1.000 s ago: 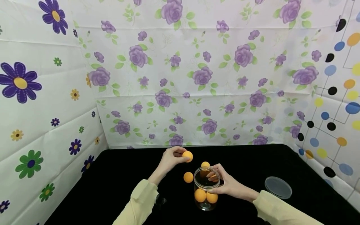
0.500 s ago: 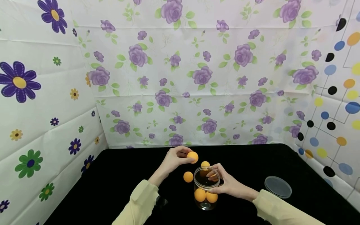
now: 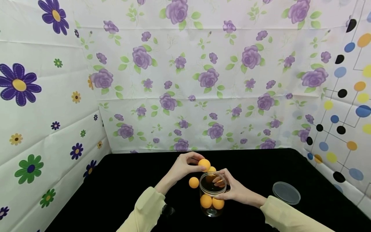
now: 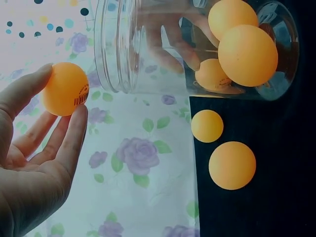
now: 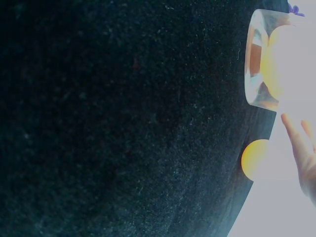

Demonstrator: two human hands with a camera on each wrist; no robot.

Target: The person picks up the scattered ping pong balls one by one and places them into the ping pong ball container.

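Observation:
A clear plastic jar (image 3: 209, 192) stands upright on the black table (image 3: 124, 183) with at least two orange balls (image 3: 206, 201) inside. My right hand (image 3: 224, 187) grips its rim from the right side, fingers curled over the edge. My left hand (image 3: 193, 163) pinches an orange ball (image 3: 204, 164) between thumb and fingers, just above the far left of the jar's mouth. In the left wrist view that ball (image 4: 64, 89) sits close beside the jar's open rim (image 4: 116, 49). Two loose balls lie on the table: one (image 3: 194, 182) left of the jar, one (image 3: 213, 169) behind it.
The jar's clear round lid (image 3: 286, 192) lies flat on the table to the right. Flower-patterned walls (image 3: 203, 80) close in the back and left, a dotted wall (image 3: 345, 106) the right. Pale yellow sleeves cover both forearms.
My left hand has carried the pinched ball to the right, from left of the jar to just over its mouth. The right hand, jar and loose balls have stayed put.

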